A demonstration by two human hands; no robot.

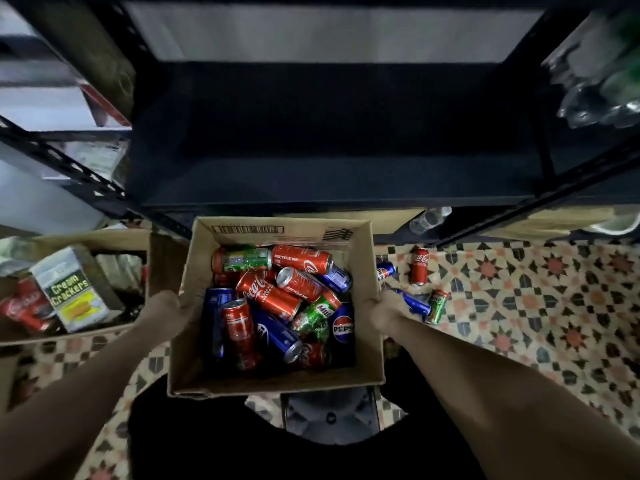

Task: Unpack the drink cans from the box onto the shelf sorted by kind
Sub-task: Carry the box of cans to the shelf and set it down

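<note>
A person holds an open cardboard box by its two side walls, in front of a dark metal shelf. The left hand grips the box's left wall, its fingers curled over the rim; the right hand clasps the right wall, though how its fingers lie on the far side cannot be told. Inside the box drink cans lie jumbled on their sides and across each other: red Coca-Cola cans, blue Pepsi cans and green Milo cans. On the patterned floor to the right of the box more cans are scattered: a red Coca-Cola can standing upright, a blue can near the box's right wall, another blue can lying just beside the right hand, and a green can touching it. To the left, a second cardboard box holds a Cream Crackers tin and red cans. A clear plastic bottle lies under the shelf's lowest board, and wrapped bottles sit at the far right.
</note>
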